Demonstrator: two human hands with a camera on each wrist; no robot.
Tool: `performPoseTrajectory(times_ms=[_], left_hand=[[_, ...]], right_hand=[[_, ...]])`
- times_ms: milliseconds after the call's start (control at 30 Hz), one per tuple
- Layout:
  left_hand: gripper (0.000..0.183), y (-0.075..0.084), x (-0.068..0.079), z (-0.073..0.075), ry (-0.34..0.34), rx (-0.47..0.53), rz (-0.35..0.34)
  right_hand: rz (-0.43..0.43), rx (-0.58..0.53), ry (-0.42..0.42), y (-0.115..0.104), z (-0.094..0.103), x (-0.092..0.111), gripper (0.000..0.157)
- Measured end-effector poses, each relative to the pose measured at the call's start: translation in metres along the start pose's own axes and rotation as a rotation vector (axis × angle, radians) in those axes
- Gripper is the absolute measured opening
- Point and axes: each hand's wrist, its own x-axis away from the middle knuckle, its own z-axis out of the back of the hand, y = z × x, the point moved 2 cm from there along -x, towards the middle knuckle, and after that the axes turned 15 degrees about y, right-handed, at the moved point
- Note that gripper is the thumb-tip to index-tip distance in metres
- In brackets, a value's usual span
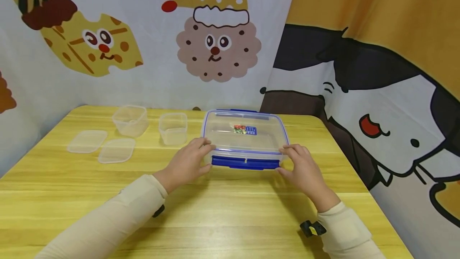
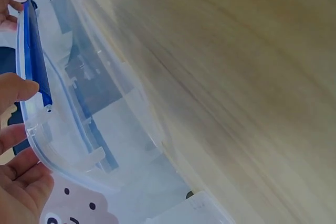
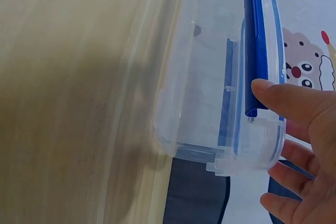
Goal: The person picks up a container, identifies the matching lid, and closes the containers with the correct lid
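Note:
A clear plastic food container [image 1: 248,141] with a blue-edged lid is at the back of the table, its blue front latch [image 1: 245,162] facing me. My left hand [image 1: 187,162] grips its left front corner, fingers over the lid edge and thumb by the latch end. On the opposite front corner, my right hand [image 1: 303,168] grips in the same way. The right wrist view shows that thumb [image 3: 289,98] against the latch [image 3: 254,40], which hangs down along the front. Through the clear walls no contents show.
Two small clear tubs [image 1: 131,121] [image 1: 173,129] stand left of the container. Two flat translucent lids [image 1: 87,141] [image 1: 116,151] lie in front of them on the wooden table [image 1: 230,219]. A cartoon-printed cloth [image 1: 151,87] hangs right behind the table and along its right side.

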Motion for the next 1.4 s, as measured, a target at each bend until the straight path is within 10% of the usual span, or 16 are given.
performPoseTrajectory(times_ms=[1400], left_hand=[[0.017, 0.0039, -0.0046, -0.0028, 0.151, 0.035, 0.028]], right_hand=[[0.019, -0.015, 0.153, 0.0008, -0.0058, -0.0034, 0.024]])
